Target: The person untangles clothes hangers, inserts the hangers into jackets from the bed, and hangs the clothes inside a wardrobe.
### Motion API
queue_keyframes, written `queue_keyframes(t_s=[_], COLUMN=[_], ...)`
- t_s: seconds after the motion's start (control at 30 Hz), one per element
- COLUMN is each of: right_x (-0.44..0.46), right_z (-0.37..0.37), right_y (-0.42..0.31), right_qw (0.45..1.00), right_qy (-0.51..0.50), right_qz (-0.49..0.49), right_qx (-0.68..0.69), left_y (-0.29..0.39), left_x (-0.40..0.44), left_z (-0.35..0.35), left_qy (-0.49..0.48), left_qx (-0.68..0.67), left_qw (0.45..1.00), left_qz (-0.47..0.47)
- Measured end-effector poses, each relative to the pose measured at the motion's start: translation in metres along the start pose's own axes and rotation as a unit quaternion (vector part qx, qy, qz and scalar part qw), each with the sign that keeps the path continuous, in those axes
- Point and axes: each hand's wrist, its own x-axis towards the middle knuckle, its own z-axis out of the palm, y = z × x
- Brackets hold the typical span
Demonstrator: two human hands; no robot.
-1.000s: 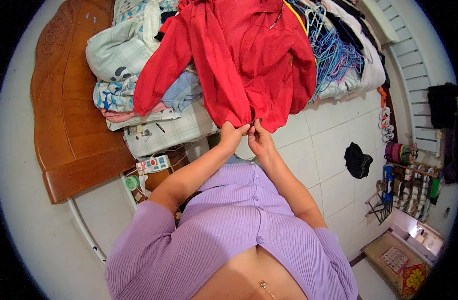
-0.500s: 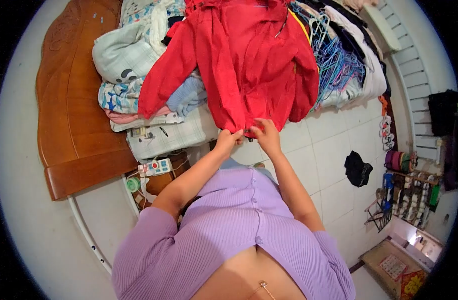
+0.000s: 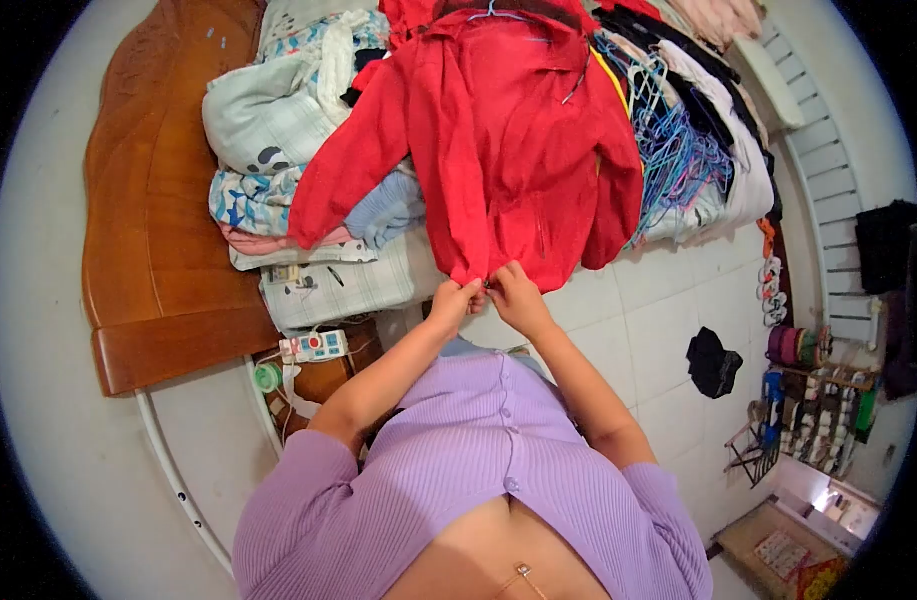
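Observation:
A red jacket (image 3: 518, 150) lies spread over the front of the bed, its sleeves out to both sides and its hem toward me. A light blue hanger (image 3: 492, 12) shows at its collar. My left hand (image 3: 456, 304) is closed on the bottom front edge of the jacket, thumb and fingers pinched together. Close beside it, my right hand (image 3: 517, 298) pinches the same hem near a small dark piece at the front opening. The fingers partly hide that piece, and I cannot tell exactly what it is.
Folded bedding (image 3: 268, 110) is heaped on the left by the wooden headboard (image 3: 168, 200). Tangled hangers (image 3: 678, 140) lie to the jacket's right. A power strip (image 3: 314, 346) rests on the bedside stand. Black cloth (image 3: 713, 362) lies on the tiled floor, near a shoe rack (image 3: 823, 420).
My right fingers have moved in toward my left hand and closed on the hem. The jacket and bed sit slightly lower in view, and more of the collar and hanger shows.

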Motion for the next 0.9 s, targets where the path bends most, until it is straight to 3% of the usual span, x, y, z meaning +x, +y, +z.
queue_keyframes(t_s=[0.13,0.2,0.3,0.47,0.53,0.67,0.77,0.83,0.9], right_x=[0.001,0.001,0.002,0.004,0.008,0.017,0.029,0.041,0.068], right_z=[0.006,0.004,0.006,-0.003,-0.008,-0.011,-0.014,-0.016,-0.025], right_y=[-0.004,-0.007,0.000,0.012,0.008,-0.011,-0.015,-0.006,0.022], right_qw=[1.000,0.983,0.978,0.986,0.985,0.995,0.995,0.993,0.970], right_qy=[0.001,-0.016,0.027,-0.002,-0.009,0.018,0.030,0.029,0.156], right_qz=[0.012,-0.011,-0.033,-0.052,-0.060,-0.025,0.021,0.061,0.099], right_qx=[-0.026,-0.184,-0.206,-0.160,-0.165,-0.093,-0.090,-0.098,-0.157], left_y=[0.002,0.004,0.003,-0.009,-0.012,-0.007,-0.014,0.014,0.029], left_x=[0.001,0.002,0.004,0.009,0.010,0.015,0.022,-0.008,-0.035], left_z=[0.003,0.007,0.010,0.008,0.012,0.006,-0.003,0.009,0.011], left_qy=[0.016,0.020,0.017,0.007,0.048,0.044,0.057,0.145,0.097], left_qx=[-0.043,-0.041,-0.004,0.113,0.177,0.216,0.275,0.486,0.506], left_qw=[0.998,0.999,1.000,0.993,0.978,0.975,0.954,0.831,0.824], left_qz=[-0.031,-0.029,-0.008,0.040,0.101,0.038,0.106,0.228,0.234])
